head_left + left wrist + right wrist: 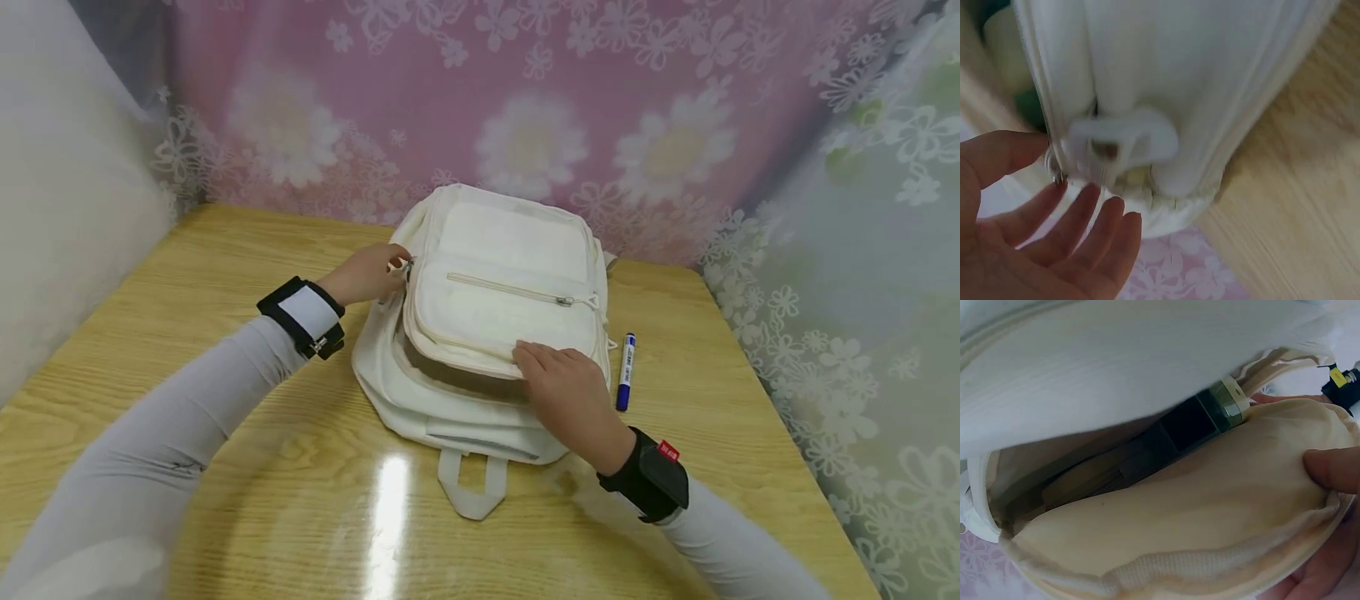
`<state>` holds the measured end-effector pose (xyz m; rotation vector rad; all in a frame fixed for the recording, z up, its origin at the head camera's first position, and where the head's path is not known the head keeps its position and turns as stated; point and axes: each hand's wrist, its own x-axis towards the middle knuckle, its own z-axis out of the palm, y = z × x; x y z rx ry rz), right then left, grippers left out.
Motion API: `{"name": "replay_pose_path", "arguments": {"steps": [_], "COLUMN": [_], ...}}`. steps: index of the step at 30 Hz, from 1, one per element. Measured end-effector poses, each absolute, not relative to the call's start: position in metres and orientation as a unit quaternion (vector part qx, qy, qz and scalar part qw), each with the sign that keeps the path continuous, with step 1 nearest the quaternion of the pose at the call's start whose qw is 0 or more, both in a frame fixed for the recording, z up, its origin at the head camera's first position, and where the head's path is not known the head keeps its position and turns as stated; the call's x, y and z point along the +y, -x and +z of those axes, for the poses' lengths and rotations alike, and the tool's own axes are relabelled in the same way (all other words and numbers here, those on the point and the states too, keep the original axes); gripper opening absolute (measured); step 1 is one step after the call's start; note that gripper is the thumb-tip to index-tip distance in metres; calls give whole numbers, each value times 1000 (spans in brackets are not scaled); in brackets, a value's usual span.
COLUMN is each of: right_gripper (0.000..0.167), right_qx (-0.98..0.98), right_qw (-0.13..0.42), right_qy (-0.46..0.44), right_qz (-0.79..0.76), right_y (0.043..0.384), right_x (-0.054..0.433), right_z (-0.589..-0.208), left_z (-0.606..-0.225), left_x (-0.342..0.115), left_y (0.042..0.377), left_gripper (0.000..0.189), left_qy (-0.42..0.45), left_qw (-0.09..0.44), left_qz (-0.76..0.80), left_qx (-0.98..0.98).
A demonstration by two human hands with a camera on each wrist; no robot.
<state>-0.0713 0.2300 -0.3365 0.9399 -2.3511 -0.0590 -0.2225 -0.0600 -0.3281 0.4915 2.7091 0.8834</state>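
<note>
A white backpack (502, 321) lies on the table, its main compartment unzipped along the near side. At its left edge, my left hand (371, 273) pinches the zipper pull (1058, 176) between thumb and index finger, the other fingers loosely bent. My right hand (566, 392) grips the near edge of the opened front panel, its thumb (1335, 470) on the beige lining (1210, 494) and the fingers beneath. Inside the gap lies a dark green, translucent-looking object (1191, 425) with a cream end; much of it is hidden by the bag.
A blue-and-white marker (626, 372) lies on the wooden table (285, 450) right of the backpack. The bag's carry loop (472, 500) points toward the near side. Flowered curtains (525, 100) hang behind and to the right. A black band (648, 475) circles the right wrist.
</note>
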Motion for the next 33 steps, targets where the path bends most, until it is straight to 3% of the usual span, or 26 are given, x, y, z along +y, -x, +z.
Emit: {"name": "replay_pose_path", "arguments": {"steps": [8, 19, 33], "right_gripper": [28, 29, 31], "right_qx": [-889, -892, -903], "right_qw": [289, 284, 261], "right_qy": [-354, -351, -342], "right_qz": [-20, -24, -26], "right_y": [73, 73, 68], "right_x": [226, 226, 229], "right_z": [-328, -324, -331], "left_z": [-331, -332, -340], "left_x": [-51, -48, -51], "left_y": [220, 215, 186], "left_gripper": [41, 24, 10], "left_qy": [-151, -166, -270], "left_qw": [87, -24, -109], "left_qz": [280, 208, 81], "left_qx": [944, 964, 953]}}
